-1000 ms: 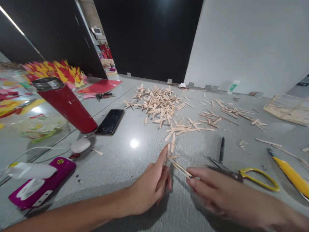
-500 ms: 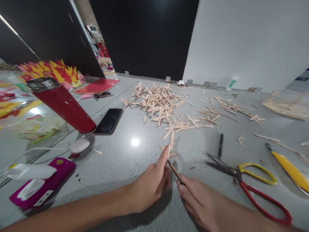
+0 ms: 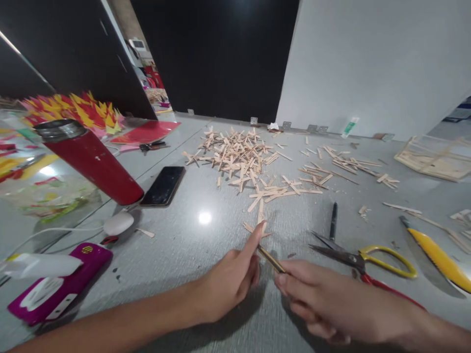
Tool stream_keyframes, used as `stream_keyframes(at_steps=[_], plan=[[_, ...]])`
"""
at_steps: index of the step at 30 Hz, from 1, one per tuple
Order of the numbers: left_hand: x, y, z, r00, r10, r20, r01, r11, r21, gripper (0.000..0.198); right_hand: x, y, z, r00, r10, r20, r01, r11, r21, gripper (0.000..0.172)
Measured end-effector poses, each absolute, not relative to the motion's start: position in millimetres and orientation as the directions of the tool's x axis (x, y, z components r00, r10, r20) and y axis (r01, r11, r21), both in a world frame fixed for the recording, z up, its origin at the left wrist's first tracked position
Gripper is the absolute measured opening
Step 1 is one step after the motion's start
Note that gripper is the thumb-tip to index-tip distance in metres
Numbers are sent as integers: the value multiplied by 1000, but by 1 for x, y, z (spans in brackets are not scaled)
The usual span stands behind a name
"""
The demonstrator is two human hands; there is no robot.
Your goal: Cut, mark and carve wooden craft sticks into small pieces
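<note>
My left hand (image 3: 235, 277) is closed, its thumb pressed along a small wooden stick that is mostly hidden by the fingers. Between the fingers of my right hand (image 3: 312, 294) is a slim dark tool with a gold stripe (image 3: 271, 258); its exact kind is unclear. The tool's tip meets the left thumb and stick. Just beyond the left fingertips lie a few loose wooden sticks (image 3: 261, 208) on the grey table (image 3: 176, 250). Scissors (image 3: 349, 257) with one yellow and one red handle lie right of my right hand, partly covered by it.
A large pile of wooden sticks (image 3: 239, 154) spreads ahead. To the left are a red flask (image 3: 91, 162), a phone (image 3: 164, 185) and a purple box (image 3: 84, 264). At right lie a black pen (image 3: 333, 220), a yellow-handled cutter (image 3: 437, 255) and a wooden frame (image 3: 434, 159).
My right hand has shifted right and turned, drawing the tool slightly back along the stick and covering more of the scissors' red handle. My left thumb tip has moved a little right. The view has shifted slightly.
</note>
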State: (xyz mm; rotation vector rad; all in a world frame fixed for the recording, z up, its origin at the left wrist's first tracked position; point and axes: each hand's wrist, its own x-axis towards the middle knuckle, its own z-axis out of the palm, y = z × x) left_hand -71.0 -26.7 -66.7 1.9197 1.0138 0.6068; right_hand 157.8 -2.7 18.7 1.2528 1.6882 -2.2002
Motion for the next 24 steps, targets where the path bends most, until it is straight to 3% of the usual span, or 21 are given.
stream_keyframes(at_steps=[3, 6, 12, 19, 24], plan=[[-71, -25, -58, 581, 814, -31, 455, -293, 841, 68, 169, 17, 34, -548, 391, -739, 602, -430, -674, 32], [-71, -27, -50, 580, 806, -120, 533, -263, 804, 66, 180, 32, 48, -509, 438, -741, 618, -413, -669, 36], [-65, -28, -53, 505, 862, -28, 437, -228, 870, 65, 172, 19, 33, -483, 531, -697, 551, -434, -713, 36], [-62, -28, -60, 363, 932, 3, 374, -148, 916, 80, 157, 11, 19, -480, 718, -504, 596, -154, -788, 34], [-62, -29, -61, 386, 922, -36, 434, -148, 889, 78, 173, 29, 30, -438, 660, -611, 721, -148, -677, 37]])
